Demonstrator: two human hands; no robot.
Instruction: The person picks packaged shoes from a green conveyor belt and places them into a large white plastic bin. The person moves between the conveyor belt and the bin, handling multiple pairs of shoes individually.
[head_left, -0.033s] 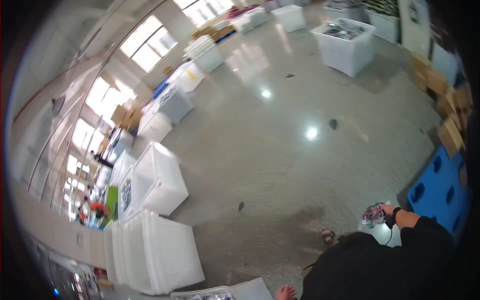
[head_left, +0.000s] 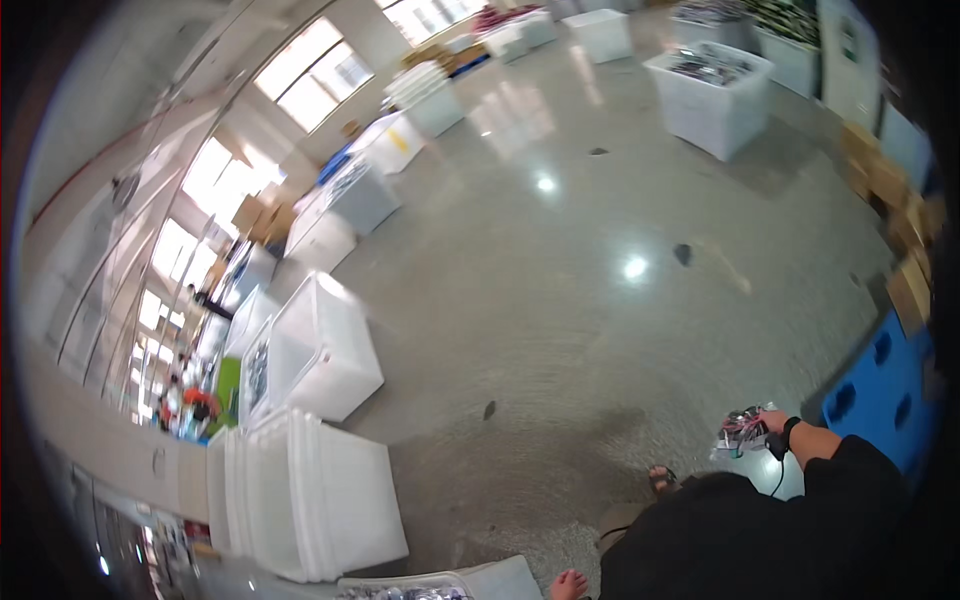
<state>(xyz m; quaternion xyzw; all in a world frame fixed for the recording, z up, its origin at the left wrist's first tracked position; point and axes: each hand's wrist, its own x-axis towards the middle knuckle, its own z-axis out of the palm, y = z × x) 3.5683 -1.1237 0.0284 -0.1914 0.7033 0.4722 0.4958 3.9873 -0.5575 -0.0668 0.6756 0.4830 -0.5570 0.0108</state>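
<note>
"Where is the bag?"

"The clear bag (head_left: 741, 433) is in the right hand (head_left: 773, 421), over the floor (head_left: 520, 330), near the left edge of the blue pallet (head_left: 864, 395)."

"How is it held?"

"By its right side, pinched between the fingers; the rest of it sticks out to the left. Inside is a jumble of thin red, black and pale pieces, too small to tell apart. There's a black strap (head_left: 791, 430) around that wrist, with a cord (head_left: 781, 478) hanging below it."

"And the left hand (head_left: 568, 585)?"

"Low down, just beside the right end of a pale panel (head_left: 508, 580). I can't tell whether its fingers are spread or pressed together."

"What else is around?"

"A sandalled foot (head_left: 661, 479) is on the floor, between the two hands. Nested white bins (head_left: 355, 490) stand along the floor's left edge. Toward its far right corner is a white tub (head_left: 714, 112) heaped with dark, shiny things, and cardboard boxes (head_left: 908, 290) line the right edge, beyond the pallet."
</note>
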